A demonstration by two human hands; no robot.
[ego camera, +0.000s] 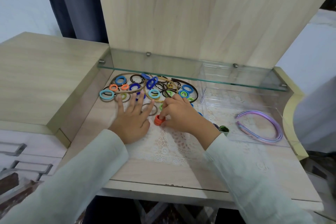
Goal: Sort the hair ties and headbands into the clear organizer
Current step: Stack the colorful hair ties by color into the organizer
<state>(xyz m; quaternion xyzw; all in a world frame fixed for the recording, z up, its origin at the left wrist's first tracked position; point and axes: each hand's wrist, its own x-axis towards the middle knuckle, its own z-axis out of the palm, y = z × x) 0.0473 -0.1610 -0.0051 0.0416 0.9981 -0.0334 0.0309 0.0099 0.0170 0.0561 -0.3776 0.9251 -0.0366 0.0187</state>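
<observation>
A loose pile of hair ties (145, 87) in blue, orange, green, black and brown lies at the back of the desk, with thin headbands among them. My right hand (180, 112) pinches a small stack of orange hair ties (159, 120) that stands on the lace mat. My left hand (132, 116) lies flat beside the stack, fingers spread and reaching the pile's front edge. The clear organizer (254, 96) stands to the right, with purple and blue headbands (261, 127) in its front compartment. A few green and dark ties (222, 129) sit by its near left corner.
A glass shelf (190, 76) juts out low over the back of the desk, above the pile and the organizer. A raised wooden cabinet top (45, 78) borders the left side. A grey blurred object (316, 114) fills the right edge.
</observation>
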